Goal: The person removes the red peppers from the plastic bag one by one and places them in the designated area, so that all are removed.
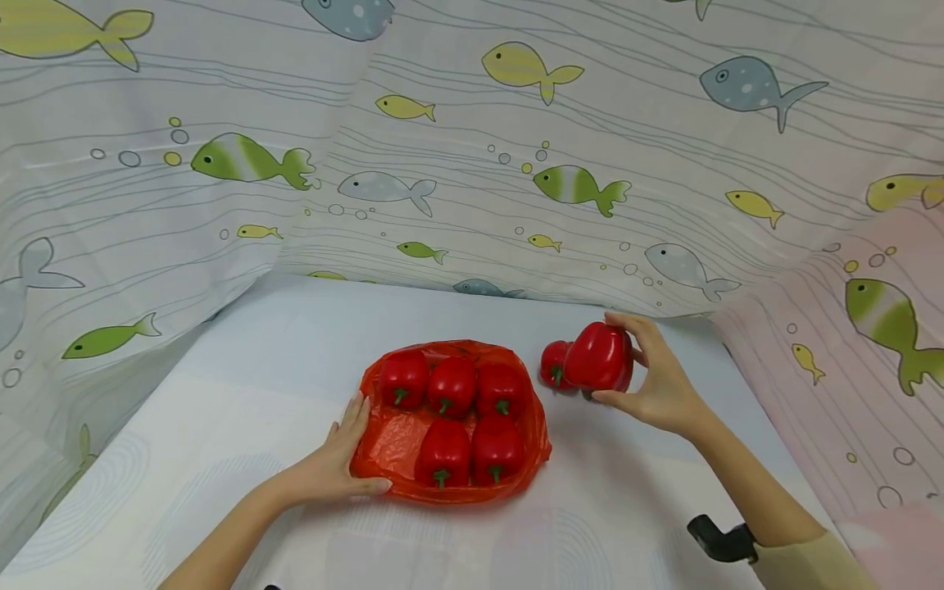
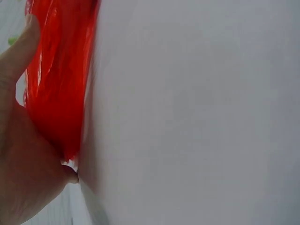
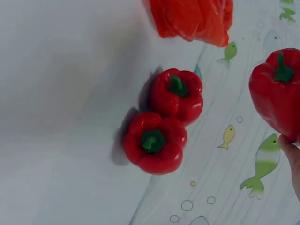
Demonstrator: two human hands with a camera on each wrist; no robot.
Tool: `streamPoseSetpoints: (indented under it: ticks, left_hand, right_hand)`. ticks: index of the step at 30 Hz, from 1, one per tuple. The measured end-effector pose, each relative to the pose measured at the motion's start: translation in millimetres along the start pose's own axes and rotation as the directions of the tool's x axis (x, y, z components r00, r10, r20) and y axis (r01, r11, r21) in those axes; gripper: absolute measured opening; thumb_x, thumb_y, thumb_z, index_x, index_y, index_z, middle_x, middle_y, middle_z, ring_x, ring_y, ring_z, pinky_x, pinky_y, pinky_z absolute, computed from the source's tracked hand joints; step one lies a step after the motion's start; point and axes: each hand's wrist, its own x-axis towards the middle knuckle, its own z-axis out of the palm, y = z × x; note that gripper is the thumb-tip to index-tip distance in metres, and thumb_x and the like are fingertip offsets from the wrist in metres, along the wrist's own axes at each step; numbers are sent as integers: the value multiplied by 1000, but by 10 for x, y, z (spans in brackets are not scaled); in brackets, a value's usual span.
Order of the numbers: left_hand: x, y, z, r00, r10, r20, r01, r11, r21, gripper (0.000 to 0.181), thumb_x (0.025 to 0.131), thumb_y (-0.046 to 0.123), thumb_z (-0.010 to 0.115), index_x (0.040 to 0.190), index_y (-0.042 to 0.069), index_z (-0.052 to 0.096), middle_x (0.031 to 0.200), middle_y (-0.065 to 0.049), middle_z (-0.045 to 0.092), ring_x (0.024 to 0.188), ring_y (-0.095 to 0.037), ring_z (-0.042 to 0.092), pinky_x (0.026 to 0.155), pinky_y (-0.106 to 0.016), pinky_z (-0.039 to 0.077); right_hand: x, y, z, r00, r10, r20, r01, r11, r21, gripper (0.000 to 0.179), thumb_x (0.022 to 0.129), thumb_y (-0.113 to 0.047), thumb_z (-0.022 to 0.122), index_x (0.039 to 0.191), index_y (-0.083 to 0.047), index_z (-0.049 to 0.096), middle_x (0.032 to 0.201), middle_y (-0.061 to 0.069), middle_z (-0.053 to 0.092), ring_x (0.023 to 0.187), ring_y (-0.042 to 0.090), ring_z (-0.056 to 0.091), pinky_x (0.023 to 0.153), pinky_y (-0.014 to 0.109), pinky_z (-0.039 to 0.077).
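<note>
An orange-red plastic bag (image 1: 391, 447), its mouth spread wide, lies on the table with several red bell peppers (image 1: 452, 385) inside. My left hand (image 1: 332, 467) rests against the bag's left side, thumb along the front rim and fingers extended, and in the left wrist view the thumb and palm border the red plastic (image 2: 61, 93). To the right of the bag, my right hand (image 1: 660, 389) grips a red bell pepper (image 1: 601, 356) between thumb and fingers. The right wrist view shows this held pepper (image 3: 281, 93) raised beside two more peppers (image 3: 154, 143), which stand side by side on the table.
A pale table (image 1: 295, 328) carries everything. Fish-patterned curtains (image 1: 457, 164) hang behind it and along both sides. A black strap end (image 1: 719, 541) sticks out near my right sleeve (image 1: 807, 565).
</note>
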Motion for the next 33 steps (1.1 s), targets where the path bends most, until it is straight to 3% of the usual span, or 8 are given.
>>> streamPoseSetpoints:
  ticks: [6, 16, 24, 33]
  left_hand:
    - [-2, 0, -2, 1000, 1, -1, -1, 1000, -5, 124, 74, 46, 79, 149, -10, -3, 156, -28, -11, 143, -44, -9, 108, -67, -4]
    - [-3, 13, -2, 1000, 4, -2, -4, 1000, -7, 124, 74, 45, 79, 148, -11, -2, 156, -29, -11, 143, -44, -9, 108, -67, -4]
    - [-7, 15, 1, 1000, 6, -1, -6, 1000, -7, 124, 74, 45, 79, 148, -11, -2, 156, -28, -12, 143, -44, -10, 108, -67, -4]
    - [-32, 46, 1, 1000, 5, -2, -5, 1000, -13, 123, 75, 44, 79, 148, -12, -2, 155, -29, -12, 142, -45, -10, 108, -67, -4]
  right_hand:
    - [-43, 66, -44, 1000, 25, -14, -25, 1000, -2, 100, 59, 3, 89, 144, -6, 37, 138, 14, 43, 125, 26, 40, 82, 58, 51]
    - [-132, 221, -187, 997, 73, -28, -74, 997, -38, 98, 60, 8, 86, 143, -1, 36, 139, 16, 43, 125, 7, 36, 84, 56, 50]
    - [-232, 313, -302, 990, 139, -37, -142, 987, -71, 101, 59, 4, 89, 144, -4, 36, 138, 12, 43, 122, 19, 39, 87, 41, 51]
    - [-342, 454, -369, 984, 172, -38, -174, 981, -81, 99, 60, 5, 86, 143, 1, 34, 133, 19, 42, 117, 31, 38, 80, 66, 47]
